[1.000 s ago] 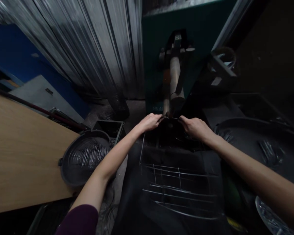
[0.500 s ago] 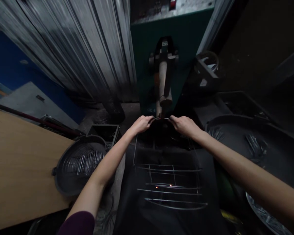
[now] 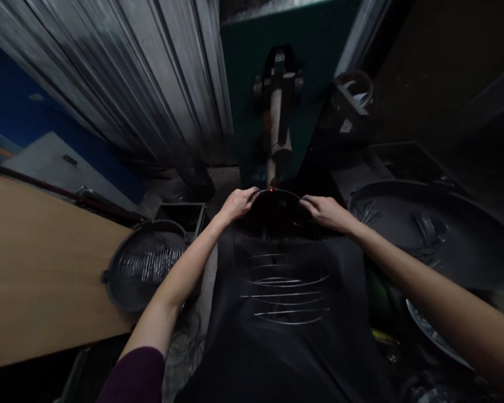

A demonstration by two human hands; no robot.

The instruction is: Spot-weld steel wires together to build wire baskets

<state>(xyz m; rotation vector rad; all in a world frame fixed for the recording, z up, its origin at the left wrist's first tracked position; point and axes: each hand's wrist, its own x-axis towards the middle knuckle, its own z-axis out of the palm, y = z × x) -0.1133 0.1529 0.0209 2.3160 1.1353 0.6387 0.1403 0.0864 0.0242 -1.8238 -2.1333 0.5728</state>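
Steel wire makes up the one rack (image 3: 283, 280) in hand: a frame with a curved top wire, and lower down about five bright cross wires catch the light against a dark cloth (image 3: 285, 336) over the person's lap. Two hands are on it. One left hand (image 3: 237, 204) is pinched shut on the left end of the curved top wire, fingers curled over it, the forearm running down and left to a single purple sleeve (image 3: 136, 372). One right hand (image 3: 325, 211) is closed on the right end of the same wire, knuckles up, the bare forearm reaching off to the lower right corner. Between the hands the wire arches upward, and one small red glow sits at its crest, just under the tip of one welding machine (image 3: 277, 120) whose pale cylinder hangs down from a dark green body. At left stands one wooden table (image 3: 37, 263), and just beside its edge one round dark basin (image 3: 145, 266) holds a heap of thin wire pieces. One large dark tray (image 3: 437, 235) at right holds a few loose bundles of short wires, well apart from the hands. Corrugated metal sheet (image 3: 143, 73) rises behind. Much of the right side is too dark to tell.
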